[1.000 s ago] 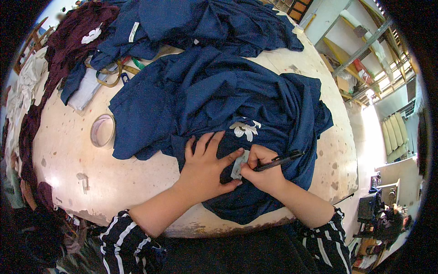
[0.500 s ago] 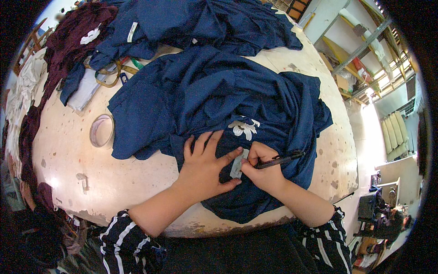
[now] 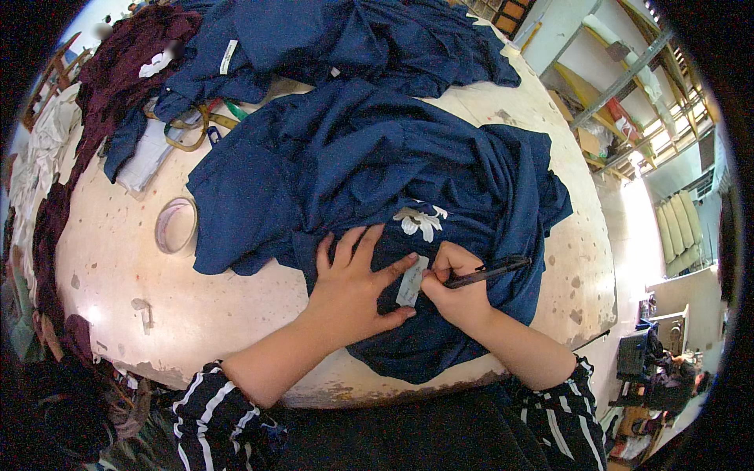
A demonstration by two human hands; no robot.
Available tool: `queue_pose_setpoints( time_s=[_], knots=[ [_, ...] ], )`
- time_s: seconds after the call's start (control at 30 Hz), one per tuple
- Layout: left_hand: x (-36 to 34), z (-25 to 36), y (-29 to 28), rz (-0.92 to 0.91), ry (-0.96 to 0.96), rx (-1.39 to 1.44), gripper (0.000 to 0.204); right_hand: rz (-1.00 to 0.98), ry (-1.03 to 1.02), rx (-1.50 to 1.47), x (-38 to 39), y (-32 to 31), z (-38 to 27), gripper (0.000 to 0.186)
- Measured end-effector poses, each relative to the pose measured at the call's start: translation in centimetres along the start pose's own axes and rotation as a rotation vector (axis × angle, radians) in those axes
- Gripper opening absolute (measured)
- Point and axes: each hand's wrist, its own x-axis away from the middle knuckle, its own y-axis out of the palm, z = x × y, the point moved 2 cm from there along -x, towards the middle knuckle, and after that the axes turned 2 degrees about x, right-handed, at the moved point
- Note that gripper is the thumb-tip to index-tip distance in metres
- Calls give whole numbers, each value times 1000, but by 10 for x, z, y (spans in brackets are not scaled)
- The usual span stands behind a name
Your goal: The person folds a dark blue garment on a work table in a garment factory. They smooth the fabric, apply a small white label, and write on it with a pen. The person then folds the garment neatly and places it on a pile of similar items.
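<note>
Blue cloth (image 3: 357, 157) under spread left hand (image 3: 351, 284), black pen (image 3: 499, 271) gripped in right hand (image 3: 459, 294), pale label (image 3: 411, 284) between them: apparently writing, any next stroke needing steady cloth.

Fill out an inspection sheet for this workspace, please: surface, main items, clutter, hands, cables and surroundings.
Surface: pale table, spotted, with a worn front edge.
Main items: small pale tag on a blue garment, near a white flower; black pen.
Clutter: tape roll, dark red cloth, more blue cloth.
Hands: left hand spread on the garment beside the tag; right hand grips the pen.
Cables: nothing clearly seen.
Surroundings: rack at upper right.
</note>
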Motion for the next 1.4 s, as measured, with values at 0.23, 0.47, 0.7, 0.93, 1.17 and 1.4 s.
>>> queue_pose_setpoints(
  time_s=[0.23,0.47,0.7,0.93,1.17,1.4],
  knots=[
    [0,1,0,6,-9,21,60,58,322,-421,-3,-6,9,27],
    [1,-1,1,-24,-11,4,67,238,278,-800,-19,-28,19,24],
    [0,5,-15,139,104,62,64,170,134,-510,-12,-35,-3,35],
    [7,-5,-35,239,196,293,56,-893,271,-72,2,-47,-49,32],
    [18,11,-19,151,465,256,23,-1147,238,72,7,-32,-52,37],
    [38,-66,-116,1021,-263,133,7,26,207,-603,-22,-69,6,67]
  ],
)
